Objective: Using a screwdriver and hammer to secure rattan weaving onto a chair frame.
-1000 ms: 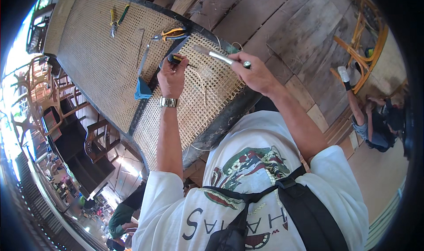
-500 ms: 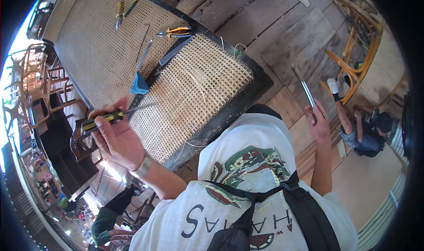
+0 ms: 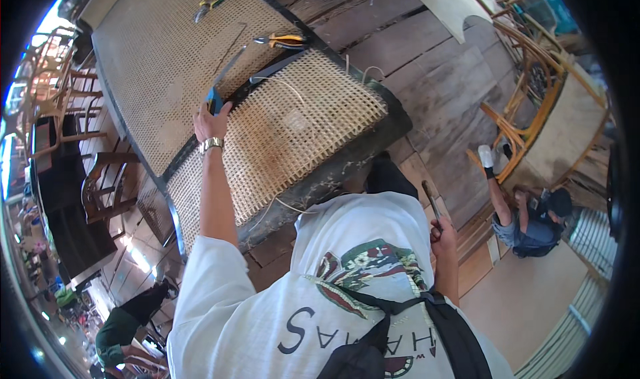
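Observation:
My left hand (image 3: 211,124) reaches over a woven cane panel (image 3: 280,139) set in a dark frame. Its fingers close around the blue handle (image 3: 213,101) of a tool whose thin metal blade (image 3: 230,66) points away from me; the palm hides part of the handle. Low on the right, my right hand (image 3: 443,236) is closed on a slim metal tool (image 3: 432,199), its narrow end pointing up and away. Beyond the blue handle, orange-and-black pliers (image 3: 283,42) and a dark flat blade-like piece (image 3: 277,67) lie across the cane. Yellow-and-green cutters (image 3: 212,4) rest farther off.
Loose cane strands (image 3: 293,207) stick out along the frame's near edge. Wooden chairs (image 3: 103,186) and dark furniture stand at left. Right, a person (image 3: 537,222) sits beside a curved rattan frame (image 3: 533,146) on a plank floor (image 3: 427,66). Another person (image 3: 123,332) bends at lower left.
The screwdriver has left my left hand and is out of sight; that hand now reaches forward to the blue-handled tool. My right hand has lowered toward my body with its metal tool.

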`<action>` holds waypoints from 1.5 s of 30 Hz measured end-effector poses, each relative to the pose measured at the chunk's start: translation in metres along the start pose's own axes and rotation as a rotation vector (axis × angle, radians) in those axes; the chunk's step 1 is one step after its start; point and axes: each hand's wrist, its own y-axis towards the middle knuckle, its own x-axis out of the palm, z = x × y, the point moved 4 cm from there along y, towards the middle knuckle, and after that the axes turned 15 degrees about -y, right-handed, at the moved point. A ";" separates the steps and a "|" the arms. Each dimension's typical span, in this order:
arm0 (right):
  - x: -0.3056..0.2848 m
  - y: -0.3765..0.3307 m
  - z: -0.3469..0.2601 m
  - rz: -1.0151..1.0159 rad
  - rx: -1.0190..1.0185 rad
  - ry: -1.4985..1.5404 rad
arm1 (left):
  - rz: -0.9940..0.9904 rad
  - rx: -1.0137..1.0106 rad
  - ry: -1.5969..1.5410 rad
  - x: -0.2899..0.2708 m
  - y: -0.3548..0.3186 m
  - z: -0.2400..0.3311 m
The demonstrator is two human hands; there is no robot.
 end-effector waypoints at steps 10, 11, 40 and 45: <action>-0.008 0.029 -0.068 -0.103 -0.136 -0.030 | -0.471 0.637 -0.894 -0.012 -0.132 0.217; -0.012 0.031 -0.074 -0.095 -0.150 -0.035 | -0.465 0.691 -0.803 -0.002 -0.144 0.236; -0.144 0.128 -0.142 -0.277 -0.198 -0.029 | -0.451 -0.219 0.096 -0.079 -0.235 0.133; -0.145 0.153 -0.145 -0.261 -0.096 -0.032 | 0.081 -0.484 0.227 -0.200 -0.287 -0.010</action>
